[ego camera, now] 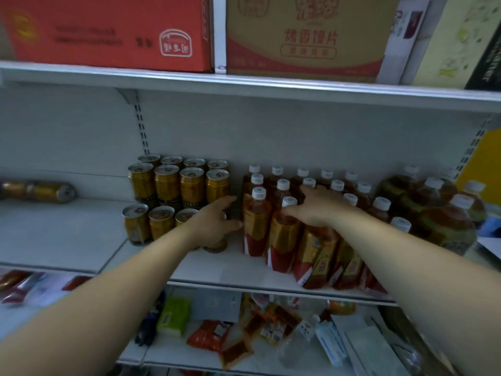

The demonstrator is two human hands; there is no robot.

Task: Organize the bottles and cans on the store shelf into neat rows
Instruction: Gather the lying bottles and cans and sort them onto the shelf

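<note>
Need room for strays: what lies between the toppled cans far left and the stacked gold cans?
Head view: only bare shelf between toppled cans and stacked cans.

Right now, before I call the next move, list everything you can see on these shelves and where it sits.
gold cans: at least twelve, gold, stacked in two tiers, middle shelf, left of centre
lying cans: one or two (blurred), gold, on their side, middle shelf, far left
tea bottles: about fifteen caps visible, amber, red-gold labels, white caps, middle shelf, centre-right
large bottles: at least four, amber, green labels, middle shelf, right end
red box: one, red, top shelf, left
tan box: one, tan and red, top shelf, centre
packets: many, mixed colours, jumbled on lower shelf
left hand: over a front can, grip unclear
right hand: fingers across bottle tops, thumb at a front bottle's neck
</note>
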